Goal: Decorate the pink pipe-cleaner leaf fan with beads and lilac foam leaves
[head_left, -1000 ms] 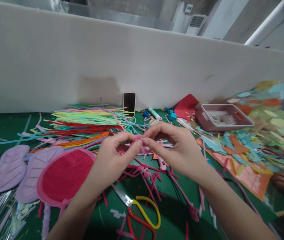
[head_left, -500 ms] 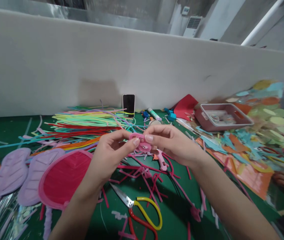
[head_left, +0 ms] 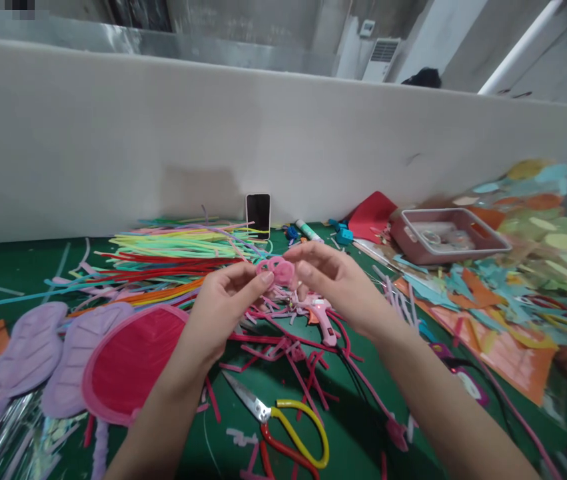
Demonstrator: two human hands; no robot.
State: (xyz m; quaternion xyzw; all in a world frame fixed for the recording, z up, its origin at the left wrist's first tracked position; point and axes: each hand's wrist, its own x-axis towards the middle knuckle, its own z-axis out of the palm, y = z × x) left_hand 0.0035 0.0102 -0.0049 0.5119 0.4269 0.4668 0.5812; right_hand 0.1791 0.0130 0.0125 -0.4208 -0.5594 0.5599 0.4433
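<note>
One pink looped pc. (head_left: 282,270): up off the green bench (head_left: 350,433), btwn your L hand (head_left: 223,307) & R hand (head_left: 346,293).
L fingers: your thumb & index clamped on the pc.'s L edge.
R fingers: yours, thumb & index apart, just beside the pc.'s R side; can't tell if any touch it.
Glue gun (head_left: 324,320): pink, lying near your R hand, by pink stem scraps (head_left: 308,363).
Scissors (head_left: 263,413): red/yellow handles, on bench nearer you.
Stem bundle (head_left: 173,243): multicol., beyond your L hand.
Phone (head_left: 258,217): upright vs. white wall (head_left: 263,133).
Far R: pink box (head_left: 413,253) w/ bits inside, cut paper (head_left: 518,287) alongside.
</note>
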